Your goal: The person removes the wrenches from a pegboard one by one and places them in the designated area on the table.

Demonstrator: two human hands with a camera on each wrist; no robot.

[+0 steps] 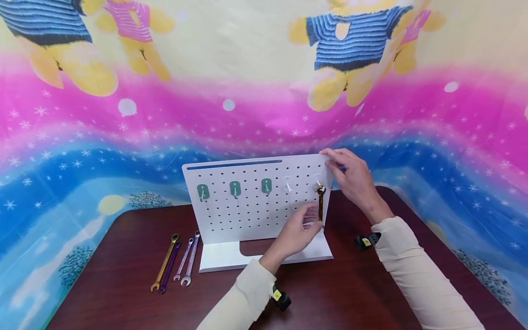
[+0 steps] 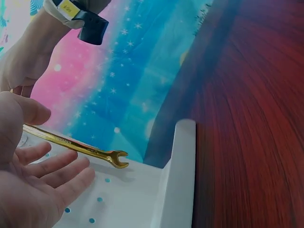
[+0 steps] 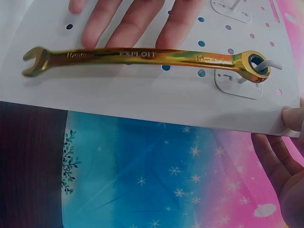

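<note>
A gold combination wrench (image 3: 142,57) hangs by its ring end from a white hook (image 3: 271,64) at the right end of the white pegboard (image 1: 247,215). Beside its shaft is my left hand (image 1: 294,233), fingers spread and relaxed; in the right wrist view its fingertips reach the shaft's edge, though contact is unclear. At the board's upper right corner, my right hand (image 1: 352,176) pinches the edge, thumb in front and fingers behind. Left of the board lie another gold wrench (image 1: 166,263), a purple wrench (image 1: 170,268) and two silvery-pink wrenches (image 1: 183,259) (image 1: 191,261).
Three green-backed hooks (image 1: 235,188) and another white hook (image 1: 288,185) line the board. Its white base (image 1: 222,256) stands on a dark red wooden table (image 1: 132,247). A printed curtain (image 1: 165,114) surrounds the table's back and sides.
</note>
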